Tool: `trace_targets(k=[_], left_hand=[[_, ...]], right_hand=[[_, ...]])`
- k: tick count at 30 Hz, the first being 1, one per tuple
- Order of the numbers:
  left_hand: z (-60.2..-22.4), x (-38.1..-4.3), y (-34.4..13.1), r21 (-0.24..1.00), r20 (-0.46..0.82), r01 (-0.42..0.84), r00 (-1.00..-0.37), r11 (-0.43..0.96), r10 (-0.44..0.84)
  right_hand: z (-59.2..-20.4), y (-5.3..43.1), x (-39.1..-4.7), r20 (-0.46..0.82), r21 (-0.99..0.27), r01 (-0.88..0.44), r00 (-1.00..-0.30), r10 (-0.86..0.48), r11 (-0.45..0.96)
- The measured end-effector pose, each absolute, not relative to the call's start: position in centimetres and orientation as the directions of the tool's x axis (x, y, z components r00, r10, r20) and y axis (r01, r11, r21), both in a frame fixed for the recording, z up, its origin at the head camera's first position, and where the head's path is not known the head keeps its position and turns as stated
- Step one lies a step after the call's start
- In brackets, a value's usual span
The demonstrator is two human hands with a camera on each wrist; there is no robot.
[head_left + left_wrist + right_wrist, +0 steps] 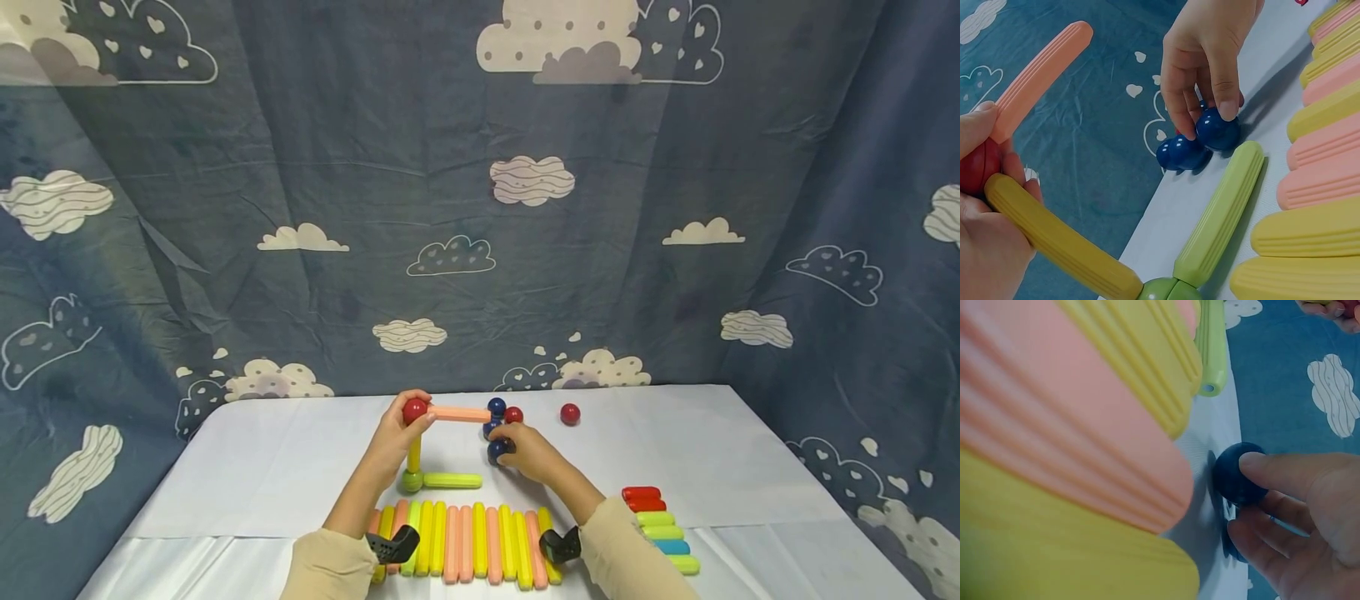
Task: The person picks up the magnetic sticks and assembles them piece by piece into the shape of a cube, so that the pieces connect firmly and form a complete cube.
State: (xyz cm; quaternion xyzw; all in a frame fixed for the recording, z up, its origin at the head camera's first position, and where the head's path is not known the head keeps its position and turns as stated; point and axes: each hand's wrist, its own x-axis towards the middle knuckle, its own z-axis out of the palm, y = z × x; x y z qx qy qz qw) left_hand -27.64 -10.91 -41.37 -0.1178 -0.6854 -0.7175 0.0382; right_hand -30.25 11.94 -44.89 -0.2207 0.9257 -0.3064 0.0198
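Observation:
My left hand grips a red ball at the upper corner of a joined frame. From that ball a pink rod sticks out to the right, and a yellow rod runs down to a green ball. A light green rod lies on the table, attached to the green ball. My right hand pinches a dark blue ball between thumb and fingers, close over the table. Other dark blue balls sit right beside it.
A row of yellow, pink and green rods lies along the front of the white table. Red, green and blue rods are at the right. One red ball is by the blue balls, another red ball farther right.

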Motion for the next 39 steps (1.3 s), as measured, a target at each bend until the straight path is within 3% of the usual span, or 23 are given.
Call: trace_targets(k=[6,15,21,39], left_hand=[[-41.7,-27.8,-11.0,0.973,0.23,0.225,-0.968,-0.058,0.099],[-41.6,-27.9,-11.1,0.976,0.211,0.205,-0.974,-0.076,0.08],[-41.7,-28.0,-11.1,0.976,0.209,0.204,-0.976,-0.069,0.062],[-42.5,-29.0,-11.7,0.975,0.216,0.212,-0.975,-0.067,0.053]], right_hand=[[-44.7,12.5,-30.0,0.15,-0.637,-0.398,-0.904,-0.4,0.66],[-41.9,12.9,-28.9,0.22,-0.865,-0.312,-0.939,-0.263,0.393],[-40.7,13.0,-28.5,0.221,-0.932,-0.28,-0.942,-0.253,0.229],[-41.7,13.4,-29.3,0.272,-0.924,-0.334,-0.916,-0.294,0.185]])
